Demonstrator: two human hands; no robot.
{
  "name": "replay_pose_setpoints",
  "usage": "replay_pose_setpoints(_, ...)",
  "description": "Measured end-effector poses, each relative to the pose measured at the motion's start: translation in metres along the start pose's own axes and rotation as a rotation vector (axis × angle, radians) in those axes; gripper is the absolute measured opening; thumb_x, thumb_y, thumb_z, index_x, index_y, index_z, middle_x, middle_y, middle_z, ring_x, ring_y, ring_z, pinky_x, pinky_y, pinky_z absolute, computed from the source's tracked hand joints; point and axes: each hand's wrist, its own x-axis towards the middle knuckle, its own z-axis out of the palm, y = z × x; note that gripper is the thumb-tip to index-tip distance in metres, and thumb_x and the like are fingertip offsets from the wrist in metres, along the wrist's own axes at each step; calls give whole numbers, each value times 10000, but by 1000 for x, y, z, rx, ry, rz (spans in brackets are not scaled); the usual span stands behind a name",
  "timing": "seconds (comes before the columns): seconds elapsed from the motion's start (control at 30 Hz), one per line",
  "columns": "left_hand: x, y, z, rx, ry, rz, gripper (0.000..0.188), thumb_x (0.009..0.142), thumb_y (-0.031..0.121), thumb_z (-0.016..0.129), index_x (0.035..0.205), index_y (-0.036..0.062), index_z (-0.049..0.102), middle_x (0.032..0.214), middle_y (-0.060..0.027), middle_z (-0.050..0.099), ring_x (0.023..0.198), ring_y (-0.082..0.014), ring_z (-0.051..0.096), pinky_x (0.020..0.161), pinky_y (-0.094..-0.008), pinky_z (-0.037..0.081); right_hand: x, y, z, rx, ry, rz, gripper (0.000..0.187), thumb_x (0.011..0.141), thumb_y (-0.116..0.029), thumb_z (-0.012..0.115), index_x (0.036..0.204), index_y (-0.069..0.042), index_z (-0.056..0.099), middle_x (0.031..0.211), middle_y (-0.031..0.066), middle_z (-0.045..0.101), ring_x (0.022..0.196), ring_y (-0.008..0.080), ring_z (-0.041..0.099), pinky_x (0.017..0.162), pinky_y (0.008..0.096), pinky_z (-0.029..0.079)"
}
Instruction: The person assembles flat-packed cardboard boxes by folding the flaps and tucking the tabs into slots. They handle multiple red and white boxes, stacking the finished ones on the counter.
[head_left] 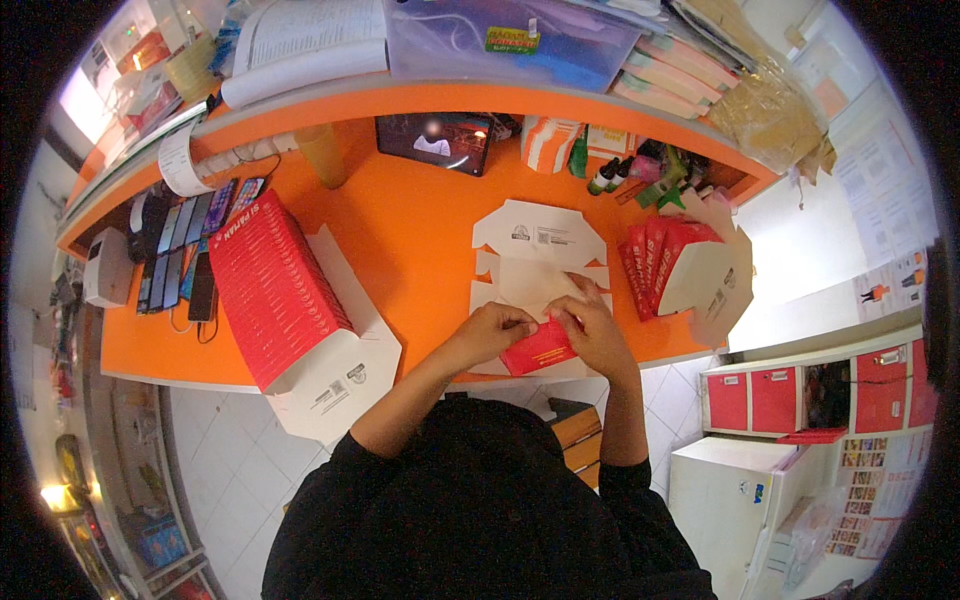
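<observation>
A cut cardboard box blank lies at the front middle of the orange table, its white inside up and its slotted far panel flat. Its near end is folded up, so a red printed panel shows. My left hand pinches the left part of this fold between thumb and fingers. Close beside it, my right hand grips the same fold, thumb near the left thumb. The fingertips behind the panel are partly hidden.
A long stack of red-and-white box blanks leans at the left; several more blanks stand at the right. Phones lie at the far left. A lit tablet stands under the shelf, near small bottles.
</observation>
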Motion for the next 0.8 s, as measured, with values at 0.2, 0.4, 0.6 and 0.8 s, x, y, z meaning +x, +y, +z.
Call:
replay_pose_setpoints(0.2, 0, 10, -6, -42, 15, 74, 206, 842, 123, 632, 997, -12, 649, 830, -95, 672, 739, -120, 597, 696, -270, 486, -2, -11, 5, 20, -5, 103, 174, 896, -123, 505, 961, 17, 586, 1290, 195, 426, 1193, 348, 433, 977, 389, 377)
replay_pose_setpoints(0.4, -37, 80, -12, 376, 229, 501, 785, 827, 369, 644, 1416, 41, 243, 1393, -211, 370, 1309, -247, 352, 1087, -429, 208, -17, 6, -17, -46, 201, 89, 194, 926, -182, 478, 934, 7, 522, 1067, 165, 505, 1003, 296, 515, 862, 379, 426)
replay_pose_setpoints(0.6, -142, 154, -9, -425, -388, 912, 801, 866, 546, 486, 1447, 122, 134, 1491, -124, 197, 1395, -299, 77, 1088, -536, 45, -28, 2, -42, 712, 536, 458, 315, 943, -343, 472, 919, -33, 524, 918, 43, 531, 892, 146, 487, 826, 317, 396)
replay_pose_setpoints(0.8, -169, 147, -11, -571, -760, 1260, 724, 880, 551, 432, 1457, 189, 186, 1494, -18, 234, 1383, -331, -47, 1066, -589, -19, -29, 30, -35, 1064, 510, 294, 302, 944, -359, 462, 965, -65, 524, 896, 27, 539, 877, 109, 524, 830, 276, 418)
